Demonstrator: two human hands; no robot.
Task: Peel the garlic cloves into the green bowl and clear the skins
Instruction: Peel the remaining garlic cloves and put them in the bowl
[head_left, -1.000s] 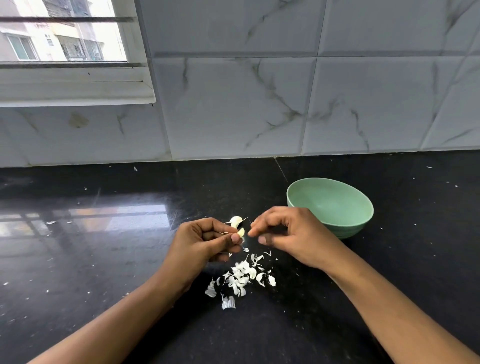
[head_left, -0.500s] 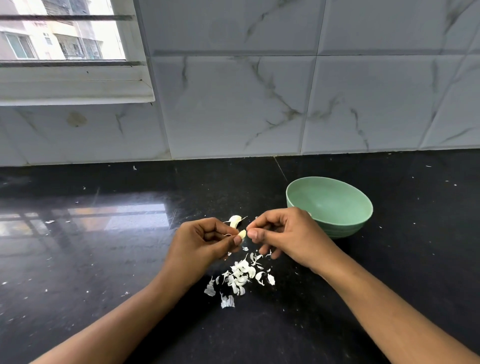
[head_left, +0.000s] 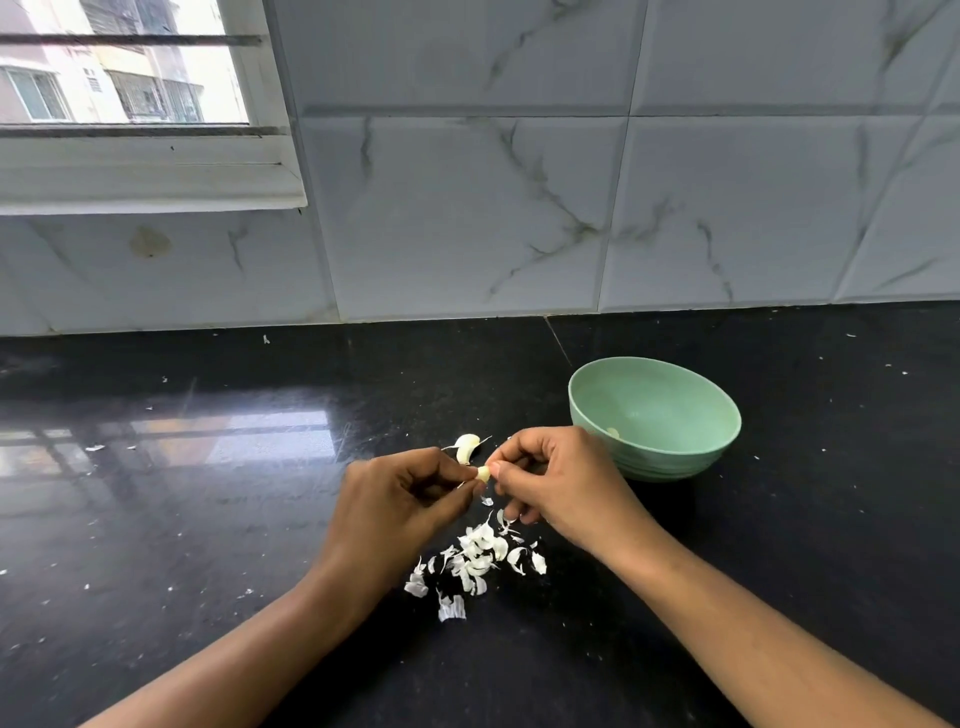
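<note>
Our right hand has closed back onto the garlic clove pinched in our left hand
Both hands' fingertips grip it; peeling looks unfinished; skins lie heaped beneath; green bowl just beside

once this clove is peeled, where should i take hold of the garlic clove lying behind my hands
Pinch the loose garlic clove across its plump curved belly, coming down from above with thumb and forefinger. It lies flat on the countertop, and the thin papery tip sticking out toward the green bowl would probably just tear.
</note>
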